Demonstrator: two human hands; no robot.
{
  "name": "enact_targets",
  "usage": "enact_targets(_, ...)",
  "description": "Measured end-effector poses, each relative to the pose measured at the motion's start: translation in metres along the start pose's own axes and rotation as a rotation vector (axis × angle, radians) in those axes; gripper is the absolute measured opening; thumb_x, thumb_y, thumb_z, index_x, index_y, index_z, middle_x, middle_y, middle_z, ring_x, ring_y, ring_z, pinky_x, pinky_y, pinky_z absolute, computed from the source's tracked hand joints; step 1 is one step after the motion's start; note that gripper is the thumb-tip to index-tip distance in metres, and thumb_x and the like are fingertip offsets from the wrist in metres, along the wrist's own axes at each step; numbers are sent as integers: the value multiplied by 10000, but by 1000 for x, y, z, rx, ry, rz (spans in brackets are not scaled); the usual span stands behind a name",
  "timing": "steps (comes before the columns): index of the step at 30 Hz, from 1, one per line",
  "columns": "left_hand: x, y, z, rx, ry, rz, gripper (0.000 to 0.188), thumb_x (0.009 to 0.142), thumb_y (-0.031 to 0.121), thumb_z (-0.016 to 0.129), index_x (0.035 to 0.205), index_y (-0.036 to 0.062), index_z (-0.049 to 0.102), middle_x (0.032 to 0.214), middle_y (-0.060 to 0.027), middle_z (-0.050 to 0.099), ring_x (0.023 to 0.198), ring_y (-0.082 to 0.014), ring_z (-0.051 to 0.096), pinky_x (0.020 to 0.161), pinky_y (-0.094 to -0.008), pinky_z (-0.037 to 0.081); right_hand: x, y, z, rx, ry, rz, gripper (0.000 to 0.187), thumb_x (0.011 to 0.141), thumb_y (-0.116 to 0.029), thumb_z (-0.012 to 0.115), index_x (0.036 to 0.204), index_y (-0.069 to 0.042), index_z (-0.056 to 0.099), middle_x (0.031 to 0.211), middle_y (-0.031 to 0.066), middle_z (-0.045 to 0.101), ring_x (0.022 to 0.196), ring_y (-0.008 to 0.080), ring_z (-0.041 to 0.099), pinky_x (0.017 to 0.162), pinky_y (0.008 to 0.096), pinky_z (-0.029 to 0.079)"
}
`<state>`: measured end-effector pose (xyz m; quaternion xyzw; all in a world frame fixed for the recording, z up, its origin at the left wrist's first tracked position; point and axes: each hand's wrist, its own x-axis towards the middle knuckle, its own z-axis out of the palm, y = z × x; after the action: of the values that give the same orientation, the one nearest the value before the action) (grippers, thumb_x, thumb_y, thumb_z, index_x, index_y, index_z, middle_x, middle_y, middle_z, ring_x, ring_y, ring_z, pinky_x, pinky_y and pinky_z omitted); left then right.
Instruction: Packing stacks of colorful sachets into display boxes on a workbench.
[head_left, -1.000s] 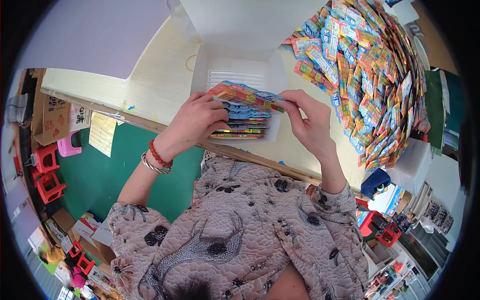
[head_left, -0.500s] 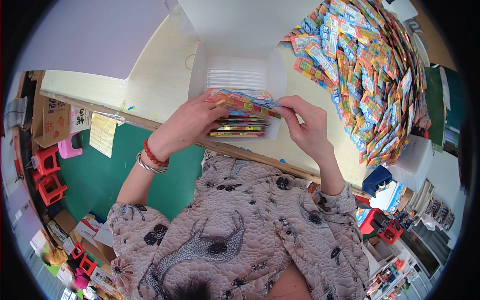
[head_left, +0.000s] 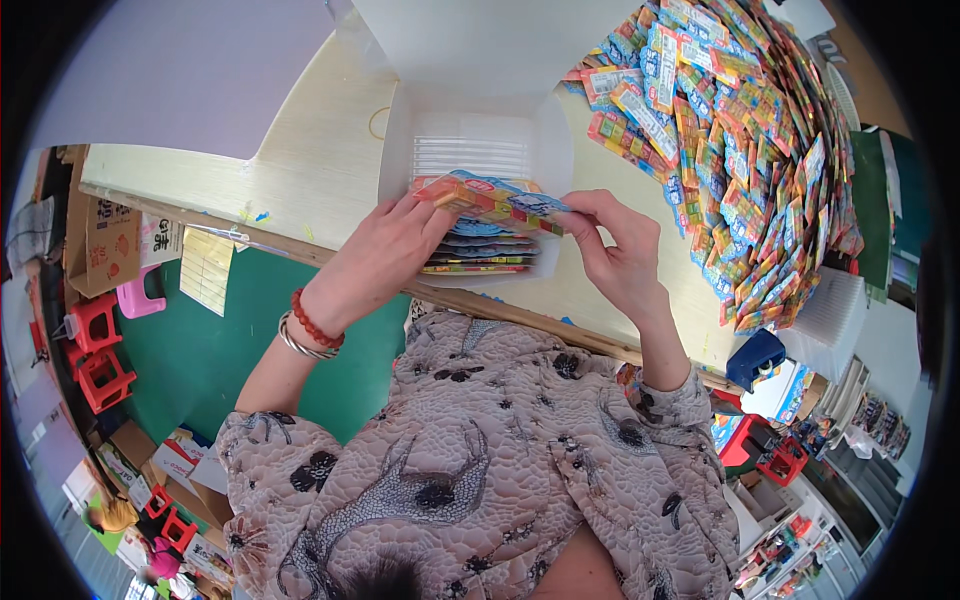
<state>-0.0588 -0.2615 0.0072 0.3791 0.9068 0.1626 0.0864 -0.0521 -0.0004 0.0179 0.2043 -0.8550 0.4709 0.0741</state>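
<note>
A colourful blister pack (head_left: 505, 208) with red, yellow and blue printing is held level over a white box (head_left: 397, 140). My right hand (head_left: 622, 245) pinches its right end between thumb and fingers. At the left end, the fingers of my left hand (head_left: 378, 250) are bent around the pack; a red bead bracelet and a metal bangle circle that wrist. Below the held pack, several similar packs (head_left: 478, 262) stand on edge in a row in the near part of the box. A white ribbed tray (head_left: 470, 155) shows in the far part.
A big heap of the same packs (head_left: 730, 170) covers the table's right side. The box's raised white lid (head_left: 480, 45) stands beyond. A dark blue tape dispenser (head_left: 755, 360) and stacked white trays (head_left: 828, 315) are at the right edge. A grey-lilac sheet (head_left: 180, 75) lies far left.
My left hand has shifted slightly to the right along the pack and bent its fingers over it more. The pack is slightly more tilted. My right hand has barely moved.
</note>
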Motion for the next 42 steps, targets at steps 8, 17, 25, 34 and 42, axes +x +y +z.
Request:
enact_targets(8, -7, 8, 4, 119, -9, 69, 190, 733, 53, 582, 923, 59, 590, 1075, -80, 509, 1052, -233, 515, 900, -351, 441, 0, 2, 0, -17, 6, -9, 114, 836, 42, 635, 945, 6, 644, 778, 91, 660, 668, 156, 638, 613, 253, 492)
enact_targets(17, -8, 11, 10, 148, 101, -2, 195, 724, 53, 587, 916, 56, 619, 1084, -99, 510, 1088, -243, 498, 977, -379, 412, -1, 2, 1, 2, -21, 4, 127, 831, 46, 630, 948, -2, 646, 803, 92, 662, 686, 175, 646, 620, 264, 496)
enact_targets(25, -10, 6, 12, 71, 98, -20, 241, 722, 34, 585, 956, 61, 636, 1076, -98, 524, 1108, -257, 493, 1018, -393, 396, -3, 3, 7, -31, -69, -52, 166, 817, 63, 623, 961, -18, 643, 833, 97, 667, 692, 224, 649, 608, 277, 497)
enact_targets(34, -9, 10, 5, 126, 110, -26, 186, 692, 25, 582, 875, 28, 620, 1050, -97, 511, 1066, -255, 501, 1024, -375, 385, 20, -56, -28, -657, -310, -333, 250, 726, -81, 613, 972, -118, 636, 758, 26, 555, 705, 164, 565, 573, 302, 436)
enact_targets(42, -10, 5, 7, 101, 52, -25, 178, 676, -10, 578, 851, 15, 603, 1038, -102, 498, 1053, -251, 500, 996, -361, 402, 28, -57, 6, -872, -472, -467, 135, 735, -154, 584, 842, -74, 566, 707, 12, 488, 806, 167, 514, 690, 306, 367)
